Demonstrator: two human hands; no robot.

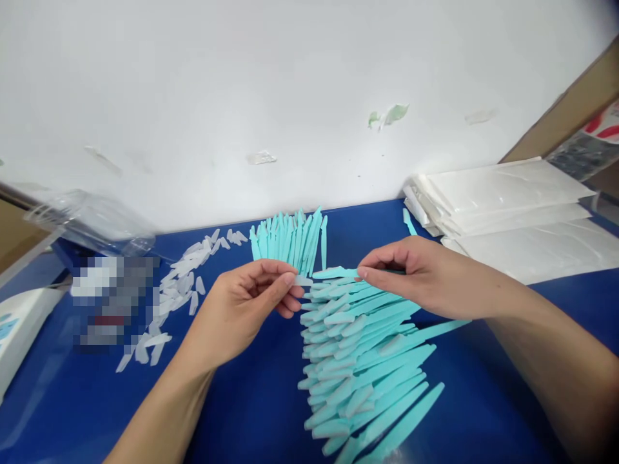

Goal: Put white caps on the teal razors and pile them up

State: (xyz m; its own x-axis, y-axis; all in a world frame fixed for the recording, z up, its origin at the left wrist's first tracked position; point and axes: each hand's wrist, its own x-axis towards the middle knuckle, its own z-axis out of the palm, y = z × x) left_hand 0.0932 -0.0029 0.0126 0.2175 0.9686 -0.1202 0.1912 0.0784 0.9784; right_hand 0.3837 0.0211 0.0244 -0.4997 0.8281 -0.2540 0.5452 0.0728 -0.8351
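My left hand [258,299] pinches a small translucent blade cap [304,281] between thumb and fingertips. Opposite it, my right hand [411,274] grips a turquoise eyebrow razor [336,273] by its handle, the blade end pointing left at the cap. A slight gap seems to lie between cap and razor. Below my right hand spreads a large pile of turquoise razors [367,367], many with caps over their left ends. Behind my hands, against the wall, stands a row of more razors [285,235]. Loose translucent caps [184,280] are scattered left of my left hand.
White plastic packets [512,193] are stacked at the back right, with a single razor [409,221] beside them. A clear plastic container [91,222] and a pixelated patch are on the left of the blue table [251,412]. A white wall [309,96] rises behind.
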